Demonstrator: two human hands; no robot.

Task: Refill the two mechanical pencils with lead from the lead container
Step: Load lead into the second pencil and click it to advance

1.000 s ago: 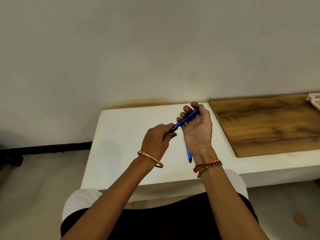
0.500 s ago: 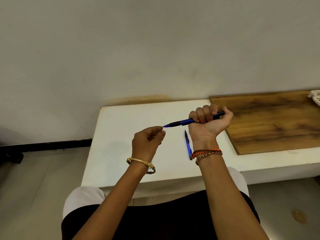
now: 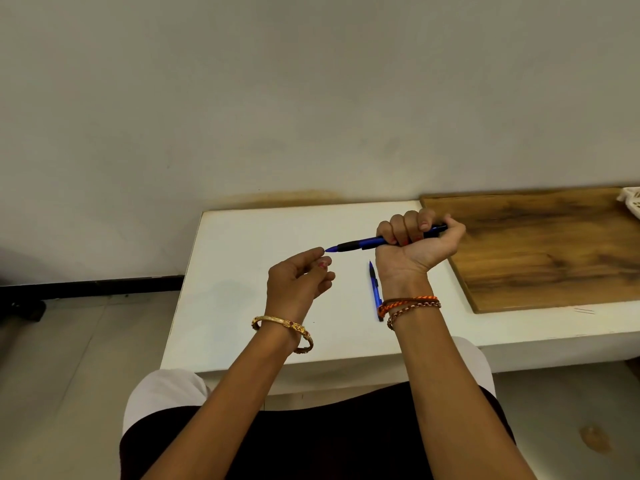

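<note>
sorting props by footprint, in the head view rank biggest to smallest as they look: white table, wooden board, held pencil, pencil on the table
1. white table
2. wooden board
3. and 4. held pencil and pencil on the table: similar; both partly hidden and the held one is nearer the camera, so unranked.

Right grip (image 3: 414, 249) fisted, left grip (image 3: 298, 280) loosely pinched

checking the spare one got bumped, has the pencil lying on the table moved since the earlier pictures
No. The pencil on the table lies at the same spot and angle, left of the wooden board, near the right wrist.
</note>
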